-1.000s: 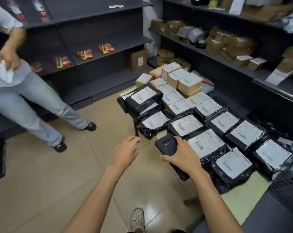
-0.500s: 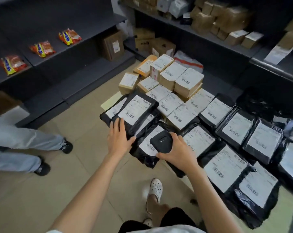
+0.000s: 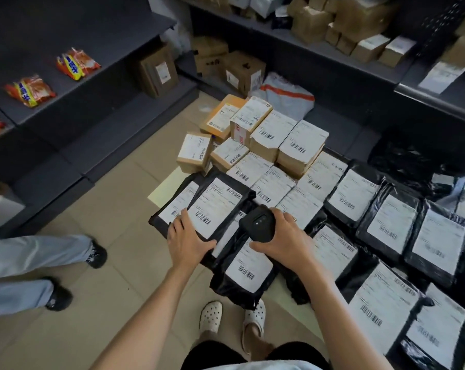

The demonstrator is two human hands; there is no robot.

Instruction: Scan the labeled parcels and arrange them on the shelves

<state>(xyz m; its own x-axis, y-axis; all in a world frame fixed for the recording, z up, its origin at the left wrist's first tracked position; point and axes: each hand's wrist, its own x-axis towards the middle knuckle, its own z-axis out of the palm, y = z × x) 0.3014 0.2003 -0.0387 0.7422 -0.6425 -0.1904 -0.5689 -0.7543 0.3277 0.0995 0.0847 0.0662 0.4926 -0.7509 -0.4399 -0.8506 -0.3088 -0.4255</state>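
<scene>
**Head view: scanning barely begun, nearly the whole pile left**

Head camera looks down on my two hands over the near-left corner of the parcel spread. My left hand (image 3: pixel 190 243) lies on the top black mailer (image 3: pixel 220 206), fingers spread across its near edge and label, thumb pressing along the lower edge; whether I am only steadying it or about to lift it I cannot tell. My right hand (image 3: pixel 284 243) is wrapped round the black scanner (image 3: pixel 259 227), which hovers just over the mailers beside that top one, its head pointing away from me.

As I judge it, this is the first stretch of the job. The top black mailer sits on a second one at the left edge of the pile, and another labelled mailer (image 3: pixel 243 271) lies just below the scanner, at the near edge. To the right, rows of black mailers (image 3: pixel 386 228) run to the frame's edge, labels up. Behind them, flat white-labelled packets (image 3: pixel 274 182) and a stack of brown boxes (image 3: pixel 279 137) fill the far side. None of this has gone to a shelf yet.

The grey shelf (image 3: pixel 73 84) on the left carries only a few snack packets (image 3: pixel 77 64), with a carton (image 3: pixel 157 70) below, so there is room. The far shelves (image 3: pixel 359 57) already hold many brown cartons; whether those were scanned I cannot say. Another person's legs (image 3: pixel 39 252) stand at the left.
</scene>
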